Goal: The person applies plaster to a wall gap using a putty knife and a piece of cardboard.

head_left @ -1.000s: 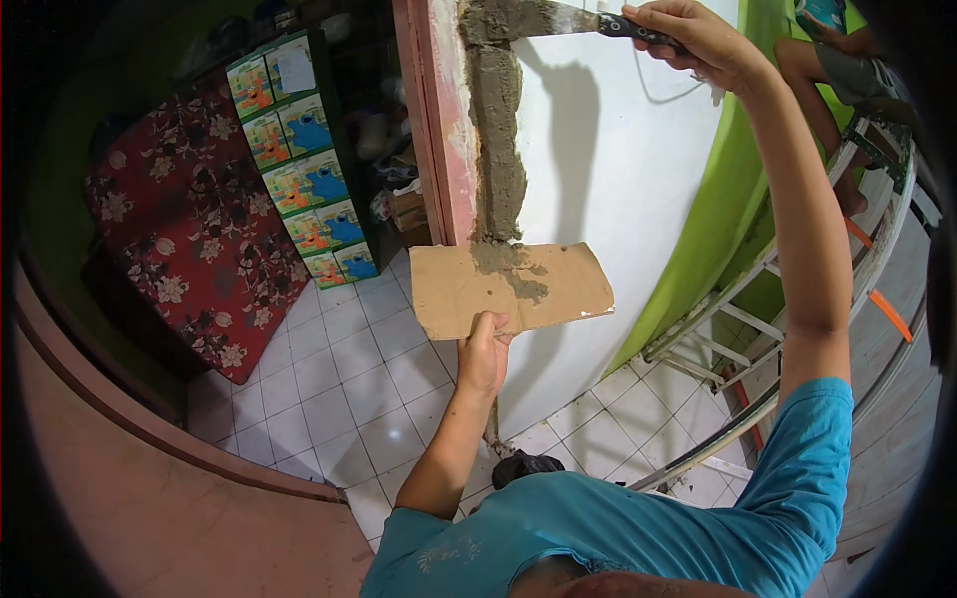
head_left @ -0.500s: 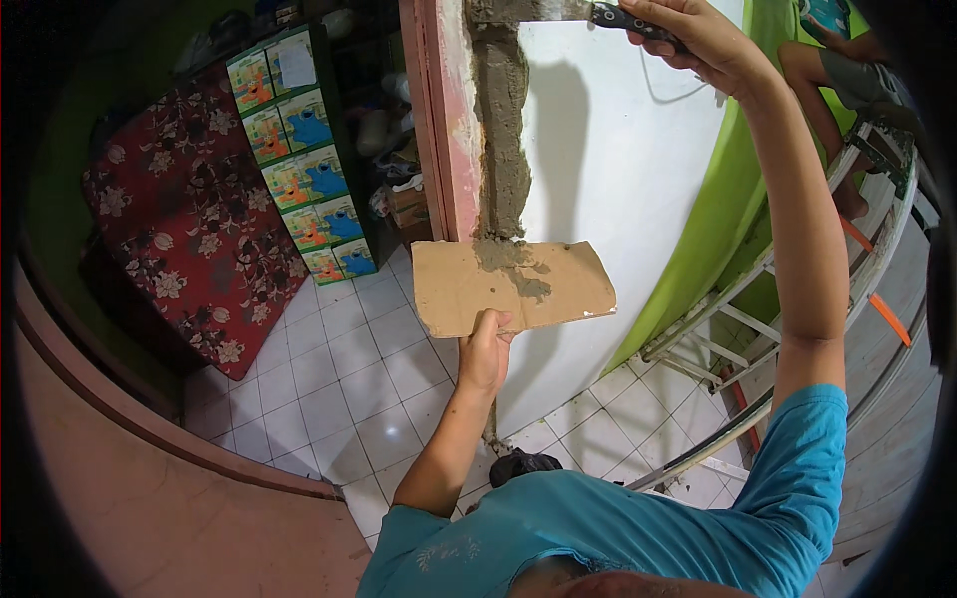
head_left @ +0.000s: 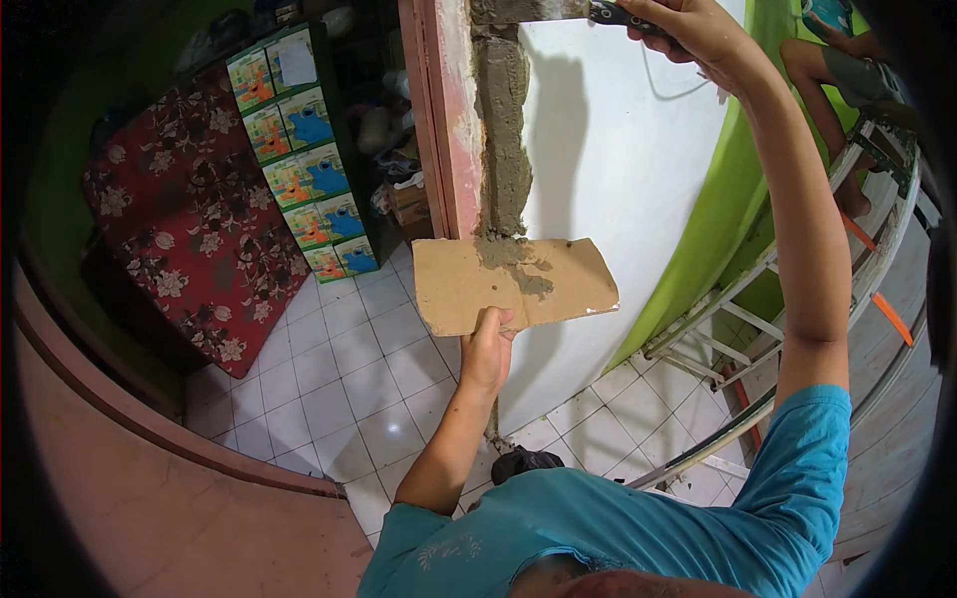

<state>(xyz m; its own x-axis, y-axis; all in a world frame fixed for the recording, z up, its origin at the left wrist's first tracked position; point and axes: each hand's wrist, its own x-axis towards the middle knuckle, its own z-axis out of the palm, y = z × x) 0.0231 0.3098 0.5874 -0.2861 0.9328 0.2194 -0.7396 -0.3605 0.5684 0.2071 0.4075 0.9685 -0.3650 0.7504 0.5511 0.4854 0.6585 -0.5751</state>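
Observation:
A flat piece of brown cardboard (head_left: 454,284) is in my left hand (head_left: 485,357), its thumb on top at the near edge and the fingers underneath. Grey wet mortar (head_left: 533,284) is smeared on the board, whose far edge meets the wall beneath a rough vertical mortar strip (head_left: 506,130). Up at the top, my right hand (head_left: 703,40) is closed around the black handle of a putty knife (head_left: 618,16). Its blade is hard to make out against the mortar band (head_left: 518,10) along the upper edge of the white wall panel (head_left: 638,149).
To the left, a red floral mattress (head_left: 189,219) leans beside a cartoon-printed drawer cabinet (head_left: 324,174). A pink door frame (head_left: 449,130) borders the mortar. On the right stands a ladder (head_left: 743,324), with another person's bent leg (head_left: 812,85) behind it. A black bag-like object (head_left: 523,463) lies on the tiles.
The putty knife's blade, pale and visible before, now blends with the grey mortar. My right hand has shifted very slightly left; the cardboard has barely moved.

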